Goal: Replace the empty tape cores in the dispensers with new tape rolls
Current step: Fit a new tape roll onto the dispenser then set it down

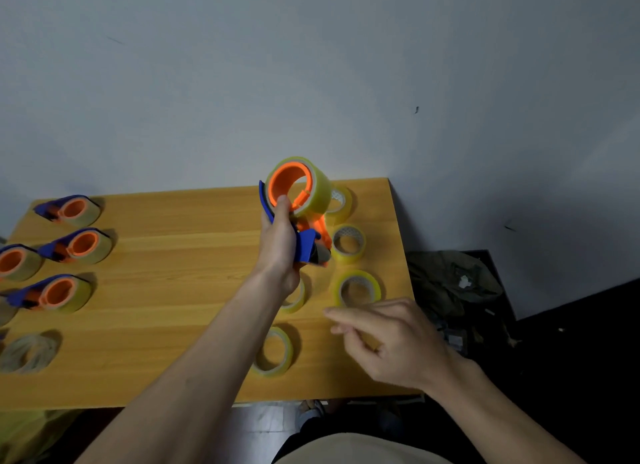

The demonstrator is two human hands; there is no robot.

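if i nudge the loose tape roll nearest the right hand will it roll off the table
Probably not. That tape roll lies flat on its side on the table, so a nudge should slide it rather than roll it. It looks thick with tape, so likely fairly heavy for its size and stiff. It sits near the table's right edge, though, so a hard push could send it off.

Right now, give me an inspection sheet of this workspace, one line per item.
Surface: wooden table set against a grey wall.
Job's things: held dispenser, blue and orange, carries a tape roll; four loaded dispensers lie at the table's left; loose tape rolls lie at its right.
Clutter: pale empty cores at the left front edge.
Grippers: left hand grips the held dispenser above the table; right hand hovers with fingers loosely curled, holding nothing.
Cables: nothing seen.
Surroundings: dark bag on the floor right of the table.
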